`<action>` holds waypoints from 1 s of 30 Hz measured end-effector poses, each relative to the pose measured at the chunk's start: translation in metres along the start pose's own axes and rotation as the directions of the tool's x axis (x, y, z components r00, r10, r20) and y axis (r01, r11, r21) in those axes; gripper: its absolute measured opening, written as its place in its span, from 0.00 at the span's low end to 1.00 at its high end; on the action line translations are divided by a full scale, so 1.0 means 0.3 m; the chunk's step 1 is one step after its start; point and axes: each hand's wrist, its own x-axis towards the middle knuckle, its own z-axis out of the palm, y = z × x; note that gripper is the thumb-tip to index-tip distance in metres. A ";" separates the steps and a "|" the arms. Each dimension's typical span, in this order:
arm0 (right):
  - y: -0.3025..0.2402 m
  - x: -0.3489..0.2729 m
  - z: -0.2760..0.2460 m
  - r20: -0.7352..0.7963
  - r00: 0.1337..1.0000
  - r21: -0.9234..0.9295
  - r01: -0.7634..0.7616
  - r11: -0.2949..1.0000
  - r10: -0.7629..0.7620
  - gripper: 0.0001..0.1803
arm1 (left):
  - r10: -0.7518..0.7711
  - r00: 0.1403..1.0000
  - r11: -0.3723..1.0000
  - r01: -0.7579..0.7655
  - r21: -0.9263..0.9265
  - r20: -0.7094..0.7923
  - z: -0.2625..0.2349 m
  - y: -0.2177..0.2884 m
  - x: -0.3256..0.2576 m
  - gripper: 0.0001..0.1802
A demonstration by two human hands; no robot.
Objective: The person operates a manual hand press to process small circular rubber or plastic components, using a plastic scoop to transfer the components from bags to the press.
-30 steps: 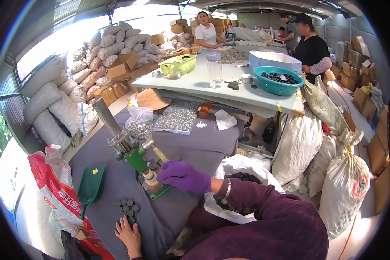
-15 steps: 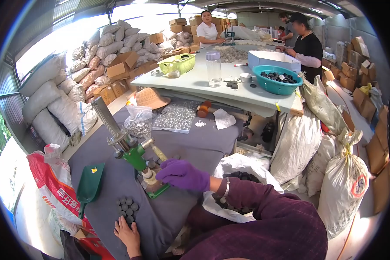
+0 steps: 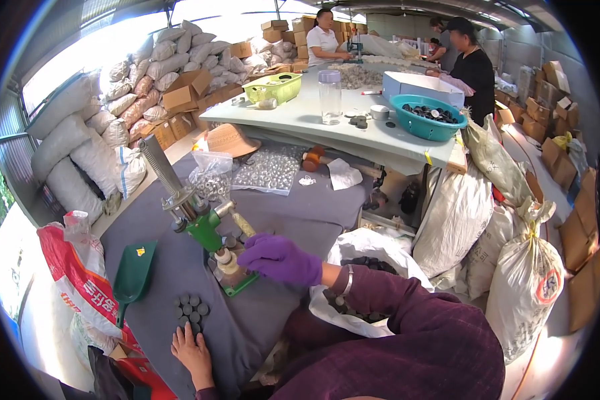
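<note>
My left hand [image 3: 192, 355] is bare and lies on the cloth with its fingers stretched out. Its fingertips touch the near edge of a cluster of small dark round caps [image 3: 192, 310]. My right hand [image 3: 281, 259], in a purple glove, is at the green hand press [image 3: 207, 232]. Its fingers are bent together beside the press's lower die [image 3: 227, 259]; whatever they may hold is hidden. Just above the glove ends the press's lever, with a wrapped pale handle [image 3: 244, 225]. Several more dark caps stand behind the press.
A green scoop [image 3: 133, 273] lies left of the press. Behind it are a bag of metal rings [image 3: 267, 170], a mallet [image 3: 312, 159] and a straw hat [image 3: 232, 140]. A white sack of dark caps [image 3: 413, 270] stands at my right. Co-workers stand at the far table [image 3: 280, 123].
The view has shifted slightly. My left hand stays at the caps and my right glove at the press. The far person in white has turned toward the table.
</note>
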 end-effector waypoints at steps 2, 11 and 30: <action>0.016 0.010 -0.008 0.016 0.994 -0.055 0.108 0.993 -0.107 0.12 | 0.005 1.000 1.000 -0.006 0.028 0.022 -0.001 -0.001 -0.003 0.25; 0.044 -0.067 -0.051 -0.010 0.983 -0.017 -0.181 0.983 0.181 0.23 | -0.030 0.998 0.984 0.021 -0.178 -0.050 -0.073 0.079 0.024 0.20; 0.023 -0.014 -0.027 0.126 0.975 -0.182 -0.161 0.970 0.185 0.19 | -0.118 0.988 0.970 0.093 -0.223 -0.099 -0.017 0.004 -0.032 0.19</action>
